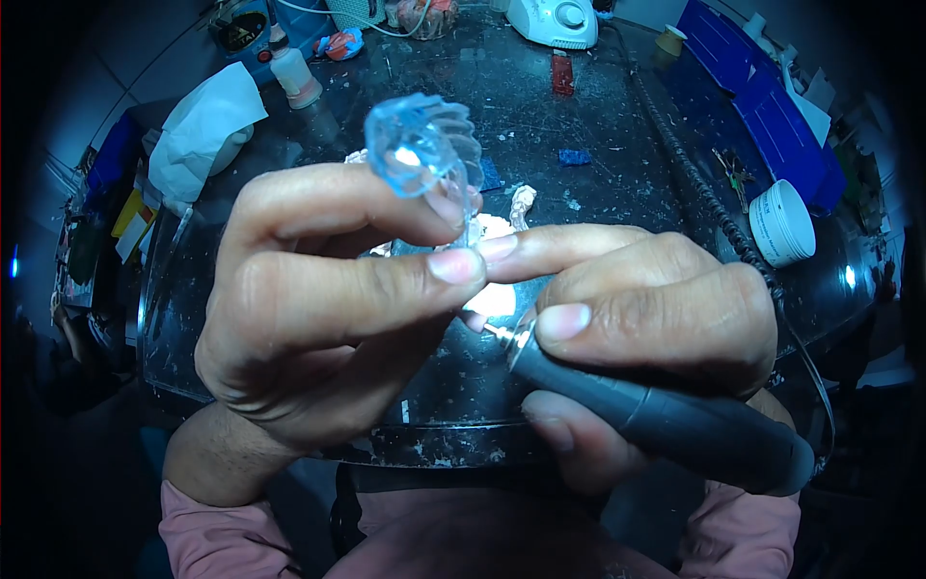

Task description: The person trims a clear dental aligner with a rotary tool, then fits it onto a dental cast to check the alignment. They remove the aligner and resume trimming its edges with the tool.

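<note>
Between the thumb and fingers of my left hand (309,299) is a clear, bluish dental aligner (424,145), its toothed curve standing up above the fingertips. My right hand (675,299) is wrapped round a dark rotary handpiece (656,415), whose metal tip points left, below the aligner. One right fingertip meets my left thumb tip at the aligner's lower end. Behind the hands, pale plaster-like pieces (522,205) lie on the table, partly hidden and brightly lit. Whether the handpiece's bur touches anything cannot be made out.
On the dark table (386,58) stand a white control box (553,21), a squeeze bottle (294,77) and a white tub (779,224). A coiled cord (680,145) runs down the right side. White paper (207,130) lies left; a blue tray (762,96) is at right.
</note>
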The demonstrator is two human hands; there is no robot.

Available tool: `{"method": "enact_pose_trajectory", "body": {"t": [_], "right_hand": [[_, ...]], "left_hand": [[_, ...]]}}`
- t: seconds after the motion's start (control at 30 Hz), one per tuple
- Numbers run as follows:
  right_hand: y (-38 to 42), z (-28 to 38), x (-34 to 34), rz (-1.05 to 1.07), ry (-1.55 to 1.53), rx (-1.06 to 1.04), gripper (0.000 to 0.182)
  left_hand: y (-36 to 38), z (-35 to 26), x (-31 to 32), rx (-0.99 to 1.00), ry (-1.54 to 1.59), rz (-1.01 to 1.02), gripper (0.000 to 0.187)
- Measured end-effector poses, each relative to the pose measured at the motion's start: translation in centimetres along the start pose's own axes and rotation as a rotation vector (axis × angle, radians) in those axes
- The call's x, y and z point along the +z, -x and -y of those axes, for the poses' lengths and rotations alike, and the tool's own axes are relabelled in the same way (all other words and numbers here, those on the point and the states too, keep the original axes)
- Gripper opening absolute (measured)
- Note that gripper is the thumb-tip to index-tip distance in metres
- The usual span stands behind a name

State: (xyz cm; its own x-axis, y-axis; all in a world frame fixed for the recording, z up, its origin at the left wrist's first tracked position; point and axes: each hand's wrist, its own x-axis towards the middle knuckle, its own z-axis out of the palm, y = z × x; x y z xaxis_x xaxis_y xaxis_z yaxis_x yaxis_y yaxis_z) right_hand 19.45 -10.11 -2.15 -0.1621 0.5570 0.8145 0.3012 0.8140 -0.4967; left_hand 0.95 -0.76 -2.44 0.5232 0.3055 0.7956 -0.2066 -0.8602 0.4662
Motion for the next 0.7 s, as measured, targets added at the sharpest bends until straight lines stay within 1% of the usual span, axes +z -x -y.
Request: {"method": "enact_pose_trajectory", "body": {"t": [0.07,0.13,0.2,0.33,0.4,0.47,0.53,0.57,0.7], "right_hand": [[0.1,-0.4,0.1,-0.018,-0.020,0.001,0.031],[0.2,-0.7,0.7,-0.035,-0.041,0.003,0.031],[0.3,-0.8,1.6,-0.260,-0.077,0.058,0.020],[0.3,-0.8,1.5,-0.256,-0.088,0.050,0.021],[0.3,-0.6,1.2,-0.184,-0.090,0.057,0.021],[0.3,-0.7,1.3,-0.187,-0.062,0.049,0.022],[0.2,-0.7,1.5,-0.263,-0.069,0.082,0.023],[0.2,-0.1,0.2,-0.035,-0.047,0.098,0.032],[0.2,-0.4,0.0,-0.013,-0.008,0.069,0.033]], "left_hand": [[-0.3,-0.2,-0.5,-0.008,-0.035,0.066,0.040],[-0.3,-0.4,-0.7,-0.031,-0.027,0.076,0.040],[-0.2,-0.5,-0.7,-0.053,-0.018,0.087,0.040],[-0.2,-0.4,-0.6,-0.041,-0.039,0.079,0.040],[-0.1,-0.4,-0.6,-0.039,-0.045,0.078,0.040],[0.0,-0.5,-0.8,-0.075,-0.021,0.086,0.040],[-0.1,-0.7,-0.9,-0.085,-0.028,0.088,0.039],[-0.1,-0.7,-0.9,-0.097,-0.036,0.091,0.038],[0.0,-0.8,-0.8,-0.116,-0.030,0.086,0.037]]}}
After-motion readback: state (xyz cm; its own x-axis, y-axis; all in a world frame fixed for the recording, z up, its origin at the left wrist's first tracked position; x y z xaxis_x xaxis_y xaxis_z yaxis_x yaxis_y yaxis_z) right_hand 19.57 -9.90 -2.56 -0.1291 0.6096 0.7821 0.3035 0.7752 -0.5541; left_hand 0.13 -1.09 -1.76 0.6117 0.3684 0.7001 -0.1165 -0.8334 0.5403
